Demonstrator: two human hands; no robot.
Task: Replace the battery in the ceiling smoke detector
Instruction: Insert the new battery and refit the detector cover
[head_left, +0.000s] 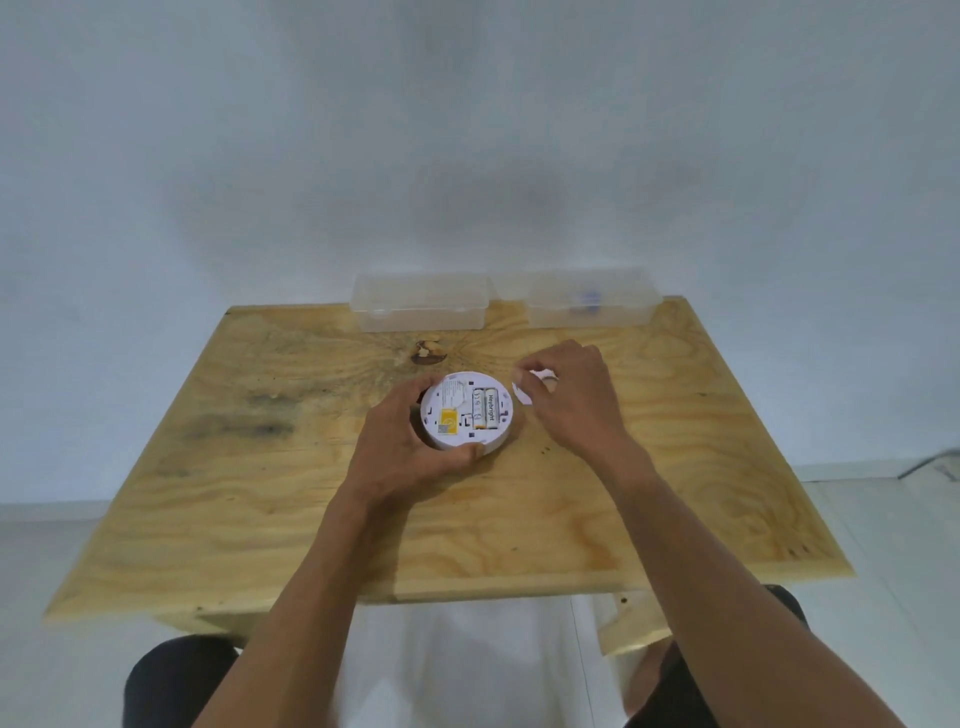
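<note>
A round white smoke detector (460, 422) lies back side up on the wooden table (260, 467), near its middle. Two white batteries (485, 408) sit side by side in its open compartment, and a yellow label is on its back. My left hand (410, 441) grips the detector's left and front rim. Just right of it, my right hand (563, 392) is closed on a white round plastic piece (524, 387), probably the mounting plate, which is mostly hidden under the fingers and rests at table level.
Two clear plastic boxes with lids stand at the table's far edge, the left box (421, 304) and the right box (592, 299) with something small and blue inside. A pale wall is behind. My knees show under the near edge.
</note>
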